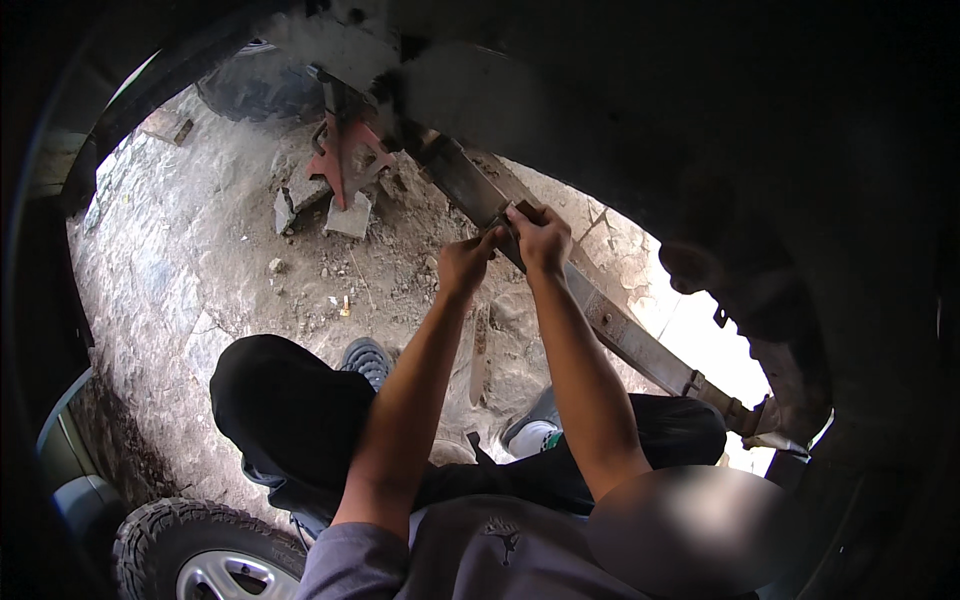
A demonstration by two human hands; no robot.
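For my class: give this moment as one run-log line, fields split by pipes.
left hand: curled at long metal bar | right hand: curled at same bar | grip: unclear | nearby: red stand beyond hands; wheel lower left

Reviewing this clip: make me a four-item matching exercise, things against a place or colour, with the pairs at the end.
Things
1. Stand
2. Wheel
3. Bar
4. Strip

Place or colour
A. Lower left corner of the picture
B. On the ground between the shoes
C. Red
D. Slanting past the left hand and right hand, which are both up against it

Pairs: 1-C, 2-A, 3-D, 4-B
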